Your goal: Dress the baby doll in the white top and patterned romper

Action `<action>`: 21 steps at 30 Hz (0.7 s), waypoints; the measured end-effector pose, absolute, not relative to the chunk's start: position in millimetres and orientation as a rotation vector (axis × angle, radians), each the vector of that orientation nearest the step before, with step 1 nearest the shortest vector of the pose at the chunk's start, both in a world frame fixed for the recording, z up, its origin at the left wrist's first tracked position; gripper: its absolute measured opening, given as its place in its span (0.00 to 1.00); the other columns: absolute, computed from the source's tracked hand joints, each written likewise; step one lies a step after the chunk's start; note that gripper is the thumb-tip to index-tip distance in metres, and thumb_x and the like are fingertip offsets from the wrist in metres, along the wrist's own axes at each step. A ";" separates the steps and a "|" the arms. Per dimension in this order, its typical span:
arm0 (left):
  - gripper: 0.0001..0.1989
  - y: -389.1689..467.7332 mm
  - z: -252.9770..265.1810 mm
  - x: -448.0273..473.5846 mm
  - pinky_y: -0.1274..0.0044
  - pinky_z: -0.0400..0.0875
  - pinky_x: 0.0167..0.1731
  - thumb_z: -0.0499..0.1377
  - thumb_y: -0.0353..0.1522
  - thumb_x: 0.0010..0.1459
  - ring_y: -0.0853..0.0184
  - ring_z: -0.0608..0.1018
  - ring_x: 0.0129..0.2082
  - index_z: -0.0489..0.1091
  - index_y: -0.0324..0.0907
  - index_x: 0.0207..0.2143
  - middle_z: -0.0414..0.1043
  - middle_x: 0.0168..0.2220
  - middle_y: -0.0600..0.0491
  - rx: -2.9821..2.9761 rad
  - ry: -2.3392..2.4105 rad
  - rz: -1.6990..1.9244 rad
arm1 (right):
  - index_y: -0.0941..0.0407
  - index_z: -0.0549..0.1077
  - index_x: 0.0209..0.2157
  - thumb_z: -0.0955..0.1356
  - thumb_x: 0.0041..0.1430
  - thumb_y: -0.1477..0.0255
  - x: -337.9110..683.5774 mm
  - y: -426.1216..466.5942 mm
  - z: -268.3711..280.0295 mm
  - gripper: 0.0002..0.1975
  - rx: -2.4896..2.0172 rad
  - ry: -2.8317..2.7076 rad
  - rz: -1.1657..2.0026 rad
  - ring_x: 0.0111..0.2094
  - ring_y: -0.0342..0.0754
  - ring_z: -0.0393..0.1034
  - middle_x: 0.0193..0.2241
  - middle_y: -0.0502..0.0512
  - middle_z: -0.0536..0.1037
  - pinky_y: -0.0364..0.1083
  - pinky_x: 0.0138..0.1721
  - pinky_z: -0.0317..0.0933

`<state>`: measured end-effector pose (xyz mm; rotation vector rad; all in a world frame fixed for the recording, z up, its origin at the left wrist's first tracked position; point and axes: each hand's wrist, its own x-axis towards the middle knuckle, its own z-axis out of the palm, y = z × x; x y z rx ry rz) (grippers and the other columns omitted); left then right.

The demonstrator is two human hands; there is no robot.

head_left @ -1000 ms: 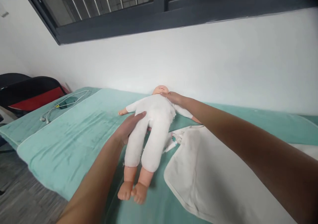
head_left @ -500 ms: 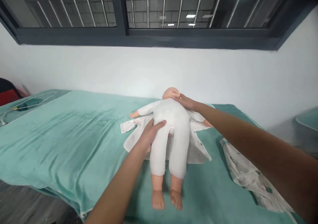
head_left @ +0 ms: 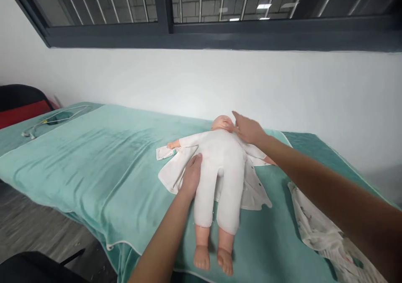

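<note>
A baby doll (head_left: 221,157) in a white bodysuit lies on the bed, its feet toward me and its head by the wall. Spread open beneath it is a white printed baby shirt (head_left: 255,191), one sleeve under the doll's arm at the left. My left hand (head_left: 191,175) rests against the doll's hip, thumb along its side. The other fingers of that hand are mostly hidden. Beside the doll's head is my right hand (head_left: 249,128), open, one digit stretched up and away. Its lower fingers touch or nearly touch the head; I cannot tell which.
The green sheet (head_left: 125,157) covers the bed. A crumpled printed white cloth (head_left: 323,228) lies at the right, partly behind my forearm. Tubing (head_left: 56,119) lies at the far left. A black and red chair (head_left: 23,103) stands beyond, and a wall with a barred window (head_left: 201,36) rises behind.
My right hand has lifted slightly from the doll's neck, with a digit now spread upward. My left thumb has slid off the front of the hip to its side. The view has shifted.
</note>
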<state>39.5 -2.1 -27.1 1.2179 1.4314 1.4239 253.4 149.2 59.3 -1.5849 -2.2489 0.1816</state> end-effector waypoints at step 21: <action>0.14 29.5 -39.9 31.7 0.62 0.65 0.48 0.47 0.25 0.64 0.52 0.68 0.54 0.70 0.39 0.46 0.70 0.53 0.42 2.280 2.346 0.794 | 0.57 0.70 0.46 0.64 0.64 0.61 101.7 133.8 34.8 0.16 -1.325 -2.841 -0.040 0.47 0.58 0.70 0.46 0.63 0.76 0.51 0.41 0.61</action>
